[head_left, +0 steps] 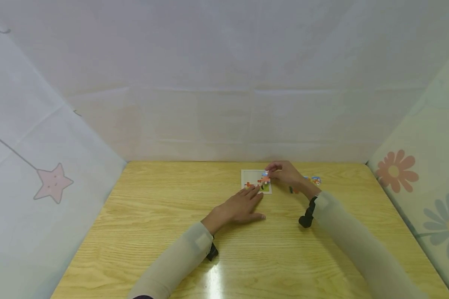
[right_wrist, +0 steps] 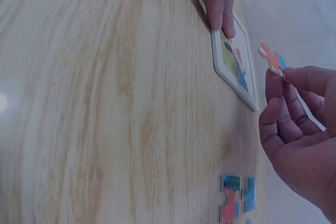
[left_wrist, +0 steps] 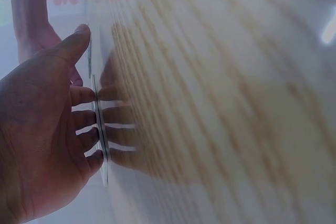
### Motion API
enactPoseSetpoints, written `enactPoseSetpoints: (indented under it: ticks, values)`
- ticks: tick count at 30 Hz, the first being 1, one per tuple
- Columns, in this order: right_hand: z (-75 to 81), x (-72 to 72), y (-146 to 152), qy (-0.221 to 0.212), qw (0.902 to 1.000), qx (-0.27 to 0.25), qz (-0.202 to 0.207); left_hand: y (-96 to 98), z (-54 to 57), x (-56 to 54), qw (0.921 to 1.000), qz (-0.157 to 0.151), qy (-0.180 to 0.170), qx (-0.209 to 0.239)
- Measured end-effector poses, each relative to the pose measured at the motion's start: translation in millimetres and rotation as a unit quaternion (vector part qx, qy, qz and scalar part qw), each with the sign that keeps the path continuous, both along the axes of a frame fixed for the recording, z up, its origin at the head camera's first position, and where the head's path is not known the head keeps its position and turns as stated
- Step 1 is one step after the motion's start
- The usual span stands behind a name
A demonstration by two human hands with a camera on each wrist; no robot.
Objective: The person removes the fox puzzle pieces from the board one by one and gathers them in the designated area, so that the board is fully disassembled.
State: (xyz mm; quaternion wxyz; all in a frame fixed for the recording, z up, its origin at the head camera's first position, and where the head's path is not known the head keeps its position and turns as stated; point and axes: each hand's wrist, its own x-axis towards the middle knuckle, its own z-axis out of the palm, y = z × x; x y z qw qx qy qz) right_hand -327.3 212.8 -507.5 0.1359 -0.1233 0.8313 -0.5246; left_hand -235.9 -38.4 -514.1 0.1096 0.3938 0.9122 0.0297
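The work surface is a table (head_left: 146, 257) with a light yellow-brown, wood-grain top; the grain runs chiefly left to right. The finish is glossy, and a bright glare patch (head_left: 214, 282) shows on the near part, slightly left of the middle. A thin, square tray (head_left: 248, 177) with a white rim lies flat toward the far edge, just right of the middle. To the right of the tray, apart from it, loose puzzle pieces (head_left: 316, 181) in blue, teal and red lie close together. This group is partly hidden; its count cannot be determined.
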Motion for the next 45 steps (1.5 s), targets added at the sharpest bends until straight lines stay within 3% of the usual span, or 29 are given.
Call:
enactPoseSetpoints:
  ticks: [6,15,22,36,45]
  values:
    - [3.2,4.5,10.0,-0.014,0.9998,-0.015,0.003,1.8,0.1,0.2,0.9999,0.001,-0.01,0.001]
    - [3.5,13.5,25.5,-0.014,0.9998,0.003,0.015,3.6,-0.2,-0.1,0.9999,0.007,-0.009,-0.003]
    - [6.8,21.8,37.0,-0.007,0.9996,0.024,0.009,3.3,-0.3,0.7,0.9999,0.009,-0.009,-0.003]
    - [12.4,35.3,66.5,0.007,0.9997,0.015,0.018,2.2,-0.6,0.9,0.9999,0.006,-0.008,-0.003]
    - [8.1,40.9,88.7,0.016,0.9994,0.028,0.013,1.8,-1.1,0.7,1.0,0.007,-0.007,-0.002]
